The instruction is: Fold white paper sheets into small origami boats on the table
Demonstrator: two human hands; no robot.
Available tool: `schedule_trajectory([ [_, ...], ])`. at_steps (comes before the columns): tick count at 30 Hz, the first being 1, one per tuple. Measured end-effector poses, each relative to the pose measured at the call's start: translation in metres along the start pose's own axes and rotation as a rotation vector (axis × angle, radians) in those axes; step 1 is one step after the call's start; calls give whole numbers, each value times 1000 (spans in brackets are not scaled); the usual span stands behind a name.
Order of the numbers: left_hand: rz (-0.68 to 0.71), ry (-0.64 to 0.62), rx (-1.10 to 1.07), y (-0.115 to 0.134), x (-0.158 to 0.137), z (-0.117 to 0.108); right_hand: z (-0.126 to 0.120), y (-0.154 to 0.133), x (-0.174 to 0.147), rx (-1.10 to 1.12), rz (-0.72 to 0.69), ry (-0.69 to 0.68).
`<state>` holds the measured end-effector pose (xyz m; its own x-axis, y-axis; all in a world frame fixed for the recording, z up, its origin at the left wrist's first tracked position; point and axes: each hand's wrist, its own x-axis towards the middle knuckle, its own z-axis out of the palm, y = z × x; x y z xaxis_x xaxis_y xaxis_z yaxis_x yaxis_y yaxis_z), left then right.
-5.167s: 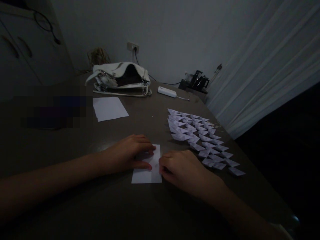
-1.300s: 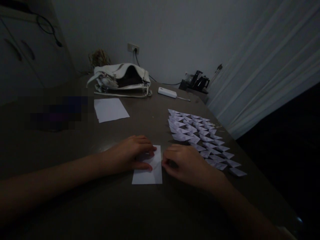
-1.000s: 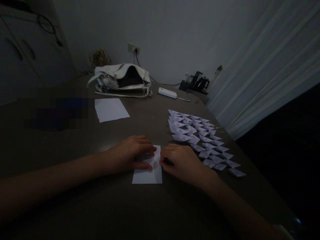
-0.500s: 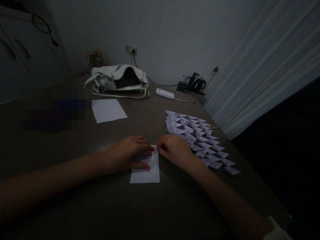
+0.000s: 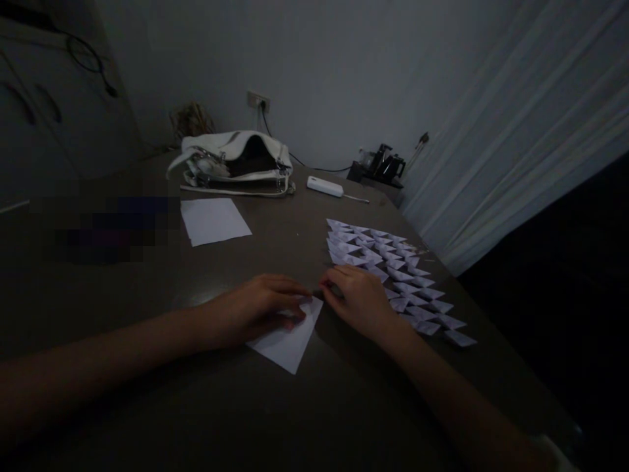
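Observation:
A folded white sheet of paper (image 5: 289,351) lies turned at an angle on the dark table, one corner pointing toward me. My left hand (image 5: 268,308) rests over its upper left part, fingers stretched across the paper and hiding some of it. Just past the paper's right corner is my right hand (image 5: 358,298), its thumb and fingers curled together in a pinch. Nothing shows between those fingertips, and they seem slightly apart from the paper. Beyond that hand, several small folded paper pieces (image 5: 407,287) stand in rows, partly hidden by it.
White square sheets (image 5: 216,221) lie at the back left, in front of an open white handbag (image 5: 240,154). A white device with a strap (image 5: 325,187) sits further right. Near the wall are a black kettle (image 5: 390,167) and a curtain (image 5: 491,131). Part of the left side is blurred out.
The folded paper has turned, so a corner rather than an edge now faces me. My right hand has shifted slightly right, and my left thumb has drawn in toward the fingers.

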<state>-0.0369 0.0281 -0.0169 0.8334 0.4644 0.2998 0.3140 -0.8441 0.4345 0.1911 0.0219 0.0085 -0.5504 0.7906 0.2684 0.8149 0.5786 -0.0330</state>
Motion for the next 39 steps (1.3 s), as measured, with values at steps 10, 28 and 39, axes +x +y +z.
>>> schedule_trajectory([
  [10, -68, -8, 175, 7, 0, -5, -4, -5, -8, 53, 10, -70],
  [28, -68, -48, 154, 7, 0, -7, -2, -10, -12, 41, -30, -104],
  [39, -62, -43, 159, 6, -2, -6, -4, -9, -12, -7, 20, -128],
])
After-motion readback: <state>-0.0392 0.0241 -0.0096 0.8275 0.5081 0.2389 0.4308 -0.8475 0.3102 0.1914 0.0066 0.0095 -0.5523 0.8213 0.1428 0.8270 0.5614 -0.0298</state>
